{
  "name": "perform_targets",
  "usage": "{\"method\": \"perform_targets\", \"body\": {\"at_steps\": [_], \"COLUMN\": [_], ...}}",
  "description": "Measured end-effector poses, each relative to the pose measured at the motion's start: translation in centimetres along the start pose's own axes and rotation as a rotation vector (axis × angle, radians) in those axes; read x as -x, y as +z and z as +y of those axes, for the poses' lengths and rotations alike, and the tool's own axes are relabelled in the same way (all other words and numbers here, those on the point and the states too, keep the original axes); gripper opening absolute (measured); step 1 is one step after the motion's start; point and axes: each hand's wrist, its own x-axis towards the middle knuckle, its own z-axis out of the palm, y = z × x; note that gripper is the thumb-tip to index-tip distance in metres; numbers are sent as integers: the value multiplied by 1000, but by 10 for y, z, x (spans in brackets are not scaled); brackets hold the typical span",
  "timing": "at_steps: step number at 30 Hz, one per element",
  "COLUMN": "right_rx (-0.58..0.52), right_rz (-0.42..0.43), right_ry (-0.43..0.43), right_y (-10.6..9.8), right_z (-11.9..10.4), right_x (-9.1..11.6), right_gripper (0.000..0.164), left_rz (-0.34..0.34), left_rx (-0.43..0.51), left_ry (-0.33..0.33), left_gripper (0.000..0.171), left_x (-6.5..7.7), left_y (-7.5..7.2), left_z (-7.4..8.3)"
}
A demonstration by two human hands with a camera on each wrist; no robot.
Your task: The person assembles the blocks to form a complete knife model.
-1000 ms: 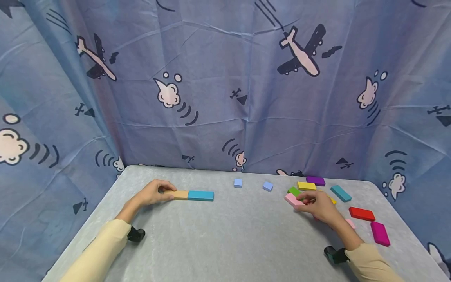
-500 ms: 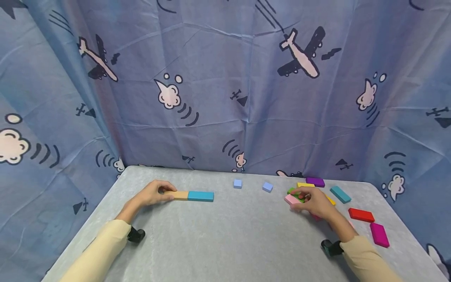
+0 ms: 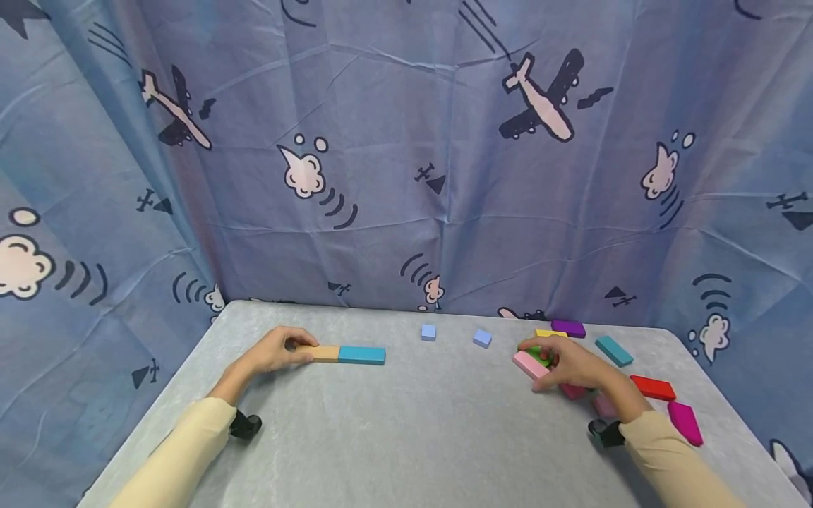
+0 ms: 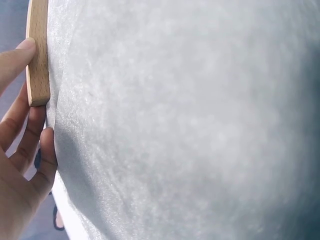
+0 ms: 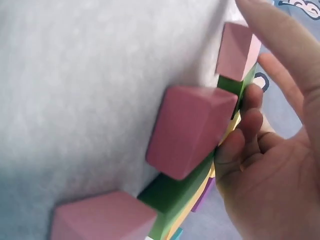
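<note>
In the head view, my left hand (image 3: 276,348) pinches the left end of a tan wooden block (image 3: 328,354) that lies end to end with a blue block (image 3: 362,355). The left wrist view shows the thumb on the wooden block's (image 4: 39,65) edge. Over on the right, my right hand (image 3: 574,363) spreads its thumb and index finger around a light pink block (image 3: 530,365), which lies on the table. The right wrist view has this pink block (image 5: 234,50) near the thumb, the other fingers loosely bent behind a darker pink block (image 5: 190,130).
Two small light blue blocks (image 3: 428,332) stand at the back middle of the grey table (image 3: 406,430). Around the right hand lie purple (image 3: 568,328), teal (image 3: 614,351), red (image 3: 652,387) and magenta (image 3: 685,423) blocks. A green block (image 5: 175,192) lies beside the pinks. A patterned curtain (image 3: 381,176) hangs behind.
My right thumb reaches over the light pink block half a second ago, then draws back toward me, widening the finger gap. The left hand and its blocks stay put.
</note>
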Motion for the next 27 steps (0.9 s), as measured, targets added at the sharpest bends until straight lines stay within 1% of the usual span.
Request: {"method": "perform_targets", "body": {"at_steps": [7,11,16,23,27], "right_rx": [11,20,8,9,-5], "right_rz": [-54,-61,-41,-23,2], "right_ry": [26,28,5,27,6], "right_y": [-3,-3,-2,-1,0], "right_z": [1,0,0,2,3], "right_x": [-3,-4,-4,-5,-3], "right_gripper": [69,67,64,61,60], "left_rz": [2,1,1,3,-2], "left_rx": [-8,-8,-5,-9,-11], "left_ry": [20,19,15,24,26], "left_gripper": [21,21,21,21,21], "left_x": [0,0,-1,0,0], "left_y": [-1,-1,-1,-1,0], "left_z": [0,0,0,2,2]}}
